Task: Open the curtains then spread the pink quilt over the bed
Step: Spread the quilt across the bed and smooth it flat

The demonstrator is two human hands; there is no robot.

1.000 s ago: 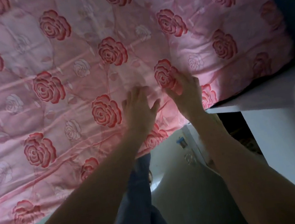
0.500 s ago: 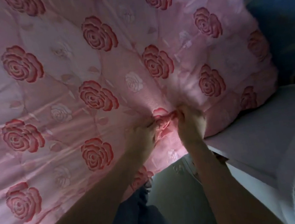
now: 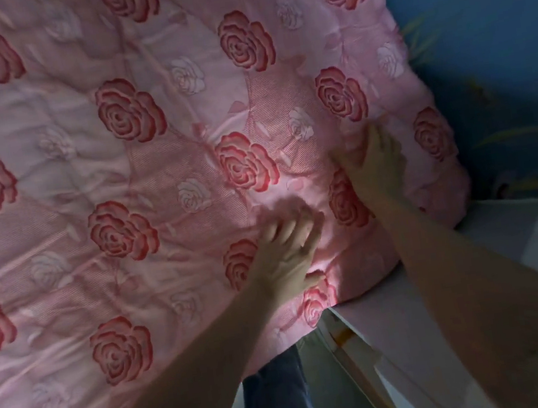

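The pink quilt (image 3: pixel 162 191) with red and white roses covers most of the view, lying over the bed. Its right edge bulges over a blue sheet (image 3: pixel 492 34). My left hand (image 3: pixel 285 257) lies flat on the quilt near the front edge, fingers spread and blurred by motion. Farther right and a little farther away, my right hand (image 3: pixel 376 168) also presses palm-down on the quilt with fingers apart. Neither hand has fabric bunched in it. No curtains are in view.
A white bed frame or board (image 3: pixel 478 278) runs along the lower right beside the quilt's corner. My legs in dark blue trousers (image 3: pixel 278 399) stand on a pale floor (image 3: pixel 340 401) below the quilt's front edge.
Half a second ago both hands pinched a bunch of quilt together. Now they have let go, lie flat with fingers apart, and have moved apart, the right hand farther up and right.
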